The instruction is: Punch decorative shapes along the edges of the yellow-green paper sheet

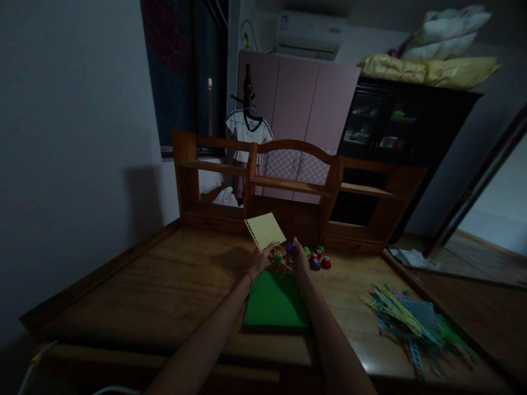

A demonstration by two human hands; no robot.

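A pale yellow sheet (265, 230) with a row of punched holes along its left edge is pinched at its lower corner by my left hand (260, 261). My right hand (301, 260), just beside it, is closed on a small purple object (291, 249). Below both hands a green sheet or pad (278, 302) lies flat on the wooden desk (185, 274). Several small red, green and purple pieces with eye-like white spots sit behind and around my hands, among them a red piece (326, 263) and a green piece (279, 257).
A pile of cut paper strips (403, 318) in yellow, blue and green lies at the desk's right. The wooden shelf unit (294, 186) rises along the back edge. A wall (82, 137) borders the left side. White cables (117, 390) show at the lower left.
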